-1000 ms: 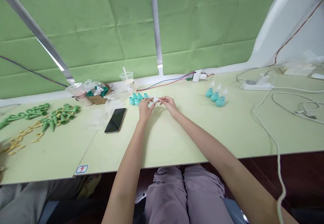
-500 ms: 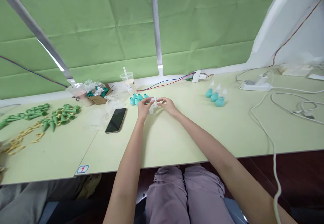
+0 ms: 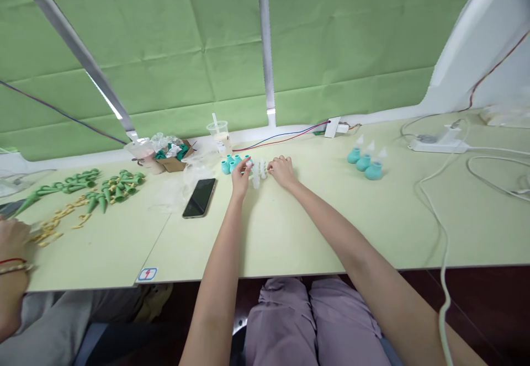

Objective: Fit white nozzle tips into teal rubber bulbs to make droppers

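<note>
My left hand (image 3: 240, 178) is closed in a pinch on a small white translucent nozzle, beside several teal rubber bulbs (image 3: 226, 166). Between my hands, more white translucent nozzles (image 3: 256, 175) sit on the table, too small to make out fully. My right hand (image 3: 283, 171) is at their right side with its fingers bent and drawn together; whatever its fingertips hold is hidden. Farther right stand three teal bulbs with clear pointed nozzles (image 3: 363, 162) on top.
A phone (image 3: 199, 198), clear plastic bags (image 3: 176, 186), a drink cup (image 3: 219, 138) and a small cardboard box (image 3: 171, 163) lie to the left. Green cones (image 3: 118, 185) and yellow pieces (image 3: 53, 223) are near another person's hand (image 3: 13, 239). A power strip (image 3: 441, 144) and white cable (image 3: 439, 217) are at right.
My hands have moved apart from the cluster of white pieces they were both handling. My right hand has turned palm down. The other person's hand has come into view at left.
</note>
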The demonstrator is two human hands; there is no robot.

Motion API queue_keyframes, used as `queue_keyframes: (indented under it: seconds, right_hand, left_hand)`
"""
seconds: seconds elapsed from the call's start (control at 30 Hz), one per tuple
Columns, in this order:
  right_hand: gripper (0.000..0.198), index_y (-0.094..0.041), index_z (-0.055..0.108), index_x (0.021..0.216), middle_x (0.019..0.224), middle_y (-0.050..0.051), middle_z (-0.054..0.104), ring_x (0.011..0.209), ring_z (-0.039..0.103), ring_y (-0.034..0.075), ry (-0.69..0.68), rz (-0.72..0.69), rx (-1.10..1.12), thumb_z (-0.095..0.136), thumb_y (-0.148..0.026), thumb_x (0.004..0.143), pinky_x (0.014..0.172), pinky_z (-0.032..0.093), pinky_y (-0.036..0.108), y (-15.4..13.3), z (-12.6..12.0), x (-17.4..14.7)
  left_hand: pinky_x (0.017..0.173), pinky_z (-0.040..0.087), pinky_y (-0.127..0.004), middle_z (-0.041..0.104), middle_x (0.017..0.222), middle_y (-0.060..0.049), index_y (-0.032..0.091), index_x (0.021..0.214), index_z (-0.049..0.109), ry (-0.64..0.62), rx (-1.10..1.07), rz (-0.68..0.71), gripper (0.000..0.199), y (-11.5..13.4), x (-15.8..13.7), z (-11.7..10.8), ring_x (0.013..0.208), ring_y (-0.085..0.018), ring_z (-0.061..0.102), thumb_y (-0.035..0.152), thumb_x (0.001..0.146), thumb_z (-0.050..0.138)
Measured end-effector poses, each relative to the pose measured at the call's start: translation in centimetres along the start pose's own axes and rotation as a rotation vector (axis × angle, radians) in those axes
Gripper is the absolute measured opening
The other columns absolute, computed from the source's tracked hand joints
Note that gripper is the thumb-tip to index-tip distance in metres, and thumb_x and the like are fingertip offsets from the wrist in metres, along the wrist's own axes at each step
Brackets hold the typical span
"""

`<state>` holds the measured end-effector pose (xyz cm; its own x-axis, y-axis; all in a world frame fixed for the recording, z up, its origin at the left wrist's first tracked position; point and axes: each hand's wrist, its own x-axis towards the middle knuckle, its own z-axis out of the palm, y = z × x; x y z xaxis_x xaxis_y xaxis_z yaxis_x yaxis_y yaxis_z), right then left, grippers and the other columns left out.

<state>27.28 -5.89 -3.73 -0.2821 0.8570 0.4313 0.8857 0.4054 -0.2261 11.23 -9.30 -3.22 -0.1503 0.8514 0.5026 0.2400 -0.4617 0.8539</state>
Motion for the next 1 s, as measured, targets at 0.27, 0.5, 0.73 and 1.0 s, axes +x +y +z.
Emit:
queue_keyframes:
  seconds: [0.27, 0.5, 0.73, 1.0]
  right_hand:
    - [0.009, -0.022, 0.069, 0.073, 0.089, 0.005, 0.068, 0.093, 0.051, 0.024, 0.104, 0.100, 0.200, 0.061, -0.026, 0.077, 0.080, 0.031, 0.037, 0.9, -1.5, 0.0]
    - [0.014, -0.022, 0.068, 0.072, 0.082, 0.001, 0.068, 0.065, 0.049, 0.015, 0.223, 0.252, 0.901, 0.067, -0.035, 0.067, 0.069, 0.040, 0.029, 2.1, -3.9, -3.6]
    - [0.016, -0.020, 0.068, 0.070, 0.078, 0.001, 0.067, 0.066, 0.049, 0.014, 0.213, 0.250, 1.058, 0.069, -0.035, 0.063, 0.072, 0.040, 0.028, 2.0, -4.2, -6.4]
    - [0.018, -0.020, 0.068, 0.071, 0.078, 0.002, 0.067, 0.070, 0.053, 0.014, 0.173, 0.234, 1.065, 0.069, -0.037, 0.064, 0.071, 0.041, 0.028, 2.3, -4.6, -6.2]
  left_hand:
    - [0.063, 0.044, -0.024, 0.067, 0.086, -0.006, 0.017, 0.095, 0.064, 0.065, 0.020, -0.039, 0.028, 0.5, -0.2, 0.1, 0.069, -0.012, 0.057, 0.029, 0.070, 0.067]
    - [0.062, 0.043, -0.025, 0.068, 0.081, -0.004, 0.018, 0.084, 0.067, -0.091, 0.107, 0.045, 0.023, 1.9, -1.4, 2.5, 0.063, -0.012, 0.055, 0.031, 0.066, 0.071]
    - [0.068, 0.045, -0.028, 0.069, 0.083, -0.002, 0.019, 0.084, 0.068, -0.238, 0.286, 0.200, 0.017, 2.9, -3.5, 4.4, 0.066, -0.013, 0.056, 0.032, 0.072, 0.066]
    - [0.065, 0.045, -0.027, 0.068, 0.080, -0.002, 0.019, 0.080, 0.066, -0.172, 0.312, 0.224, 0.016, 2.6, -3.5, 4.4, 0.066, -0.013, 0.055, 0.031, 0.071, 0.067]
